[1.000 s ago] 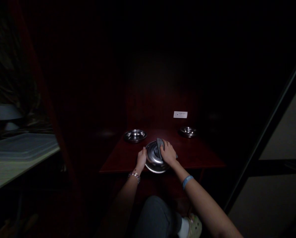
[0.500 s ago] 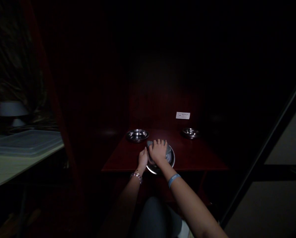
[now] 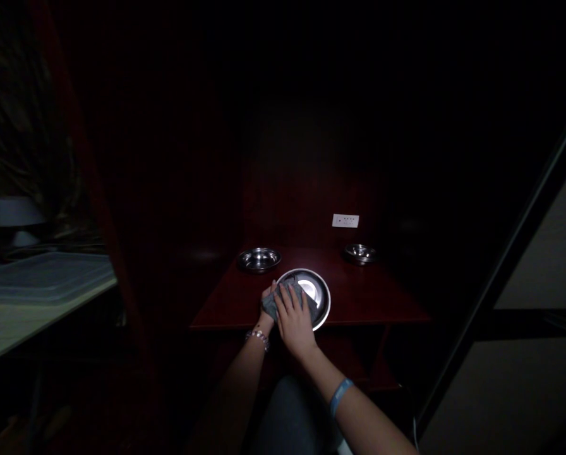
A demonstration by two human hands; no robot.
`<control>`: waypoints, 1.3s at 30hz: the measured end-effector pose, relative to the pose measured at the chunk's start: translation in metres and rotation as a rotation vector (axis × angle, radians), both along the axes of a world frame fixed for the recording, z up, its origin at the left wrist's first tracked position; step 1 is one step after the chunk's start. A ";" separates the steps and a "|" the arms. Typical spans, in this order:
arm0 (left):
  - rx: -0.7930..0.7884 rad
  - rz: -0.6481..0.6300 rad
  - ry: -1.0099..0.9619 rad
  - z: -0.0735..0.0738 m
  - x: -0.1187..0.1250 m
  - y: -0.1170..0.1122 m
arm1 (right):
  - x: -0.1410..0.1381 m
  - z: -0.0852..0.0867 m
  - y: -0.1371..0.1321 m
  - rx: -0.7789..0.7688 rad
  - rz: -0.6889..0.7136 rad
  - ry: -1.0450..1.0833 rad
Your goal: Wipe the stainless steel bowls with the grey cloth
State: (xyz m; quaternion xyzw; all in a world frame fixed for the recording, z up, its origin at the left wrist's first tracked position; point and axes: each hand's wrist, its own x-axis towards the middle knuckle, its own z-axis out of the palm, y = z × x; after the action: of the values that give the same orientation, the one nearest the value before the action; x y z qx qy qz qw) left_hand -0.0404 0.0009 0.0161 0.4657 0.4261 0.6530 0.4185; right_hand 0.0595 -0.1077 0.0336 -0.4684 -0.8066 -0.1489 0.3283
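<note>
My left hand (image 3: 264, 321) grips the left rim of a round, shiny metal plate (image 3: 317, 292), its thumb up at the edge and part of it covered by a dark grey cloth (image 3: 270, 306). Across the plate's left side lies my right hand (image 3: 295, 323), fingers stretched forward, pressing the cloth against the metal. The cloth hangs over the left rim onto my left hand. The plate is tilted toward me at the front edge of a dark red tabletop (image 3: 230, 303). Whatever my left fingers do under the plate is hidden.
Toward the back left of the tabletop sits a metal dish (image 3: 259, 260); a smaller stack of metal dishes (image 3: 360, 254) is at the back right. A white socket panel (image 3: 345, 220) is on the back wall. At far left, a pale table (image 3: 50, 319) holds a clear plastic lid or box (image 3: 46, 275).
My right hand has slid the cloth from the far middle of the plate toward me and to the left rim. More of the shiny plate now shows on the right.
</note>
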 end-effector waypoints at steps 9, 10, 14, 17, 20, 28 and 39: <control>0.043 -0.023 0.039 0.003 0.005 -0.009 | 0.068 -0.069 -0.001 0.237 -0.071 -0.067; 0.043 -0.024 0.037 0.003 0.006 -0.009 | 0.074 -0.070 0.000 0.236 -0.086 -0.033; 0.055 -0.008 0.039 0.000 0.005 -0.004 | 0.090 -0.063 0.006 0.154 -0.056 0.122; 0.048 -0.005 0.046 -0.001 0.004 -0.003 | 0.095 -0.053 0.012 0.064 -0.020 0.299; 0.043 0.008 0.054 -0.001 0.004 -0.004 | 0.098 -0.037 0.024 -0.027 -0.012 0.495; 0.037 -0.042 0.058 0.000 0.002 -0.006 | 0.096 0.029 0.065 -0.317 -0.124 0.467; 0.013 0.064 0.162 0.001 0.002 -0.007 | 0.008 0.046 0.067 0.011 -0.311 0.136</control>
State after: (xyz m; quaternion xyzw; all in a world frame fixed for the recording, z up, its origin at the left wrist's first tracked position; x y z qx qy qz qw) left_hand -0.0386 -0.0063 0.0175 0.5058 0.4692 0.6288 0.3585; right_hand 0.0679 -0.0408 0.0801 -0.5948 -0.6996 -0.1701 0.3576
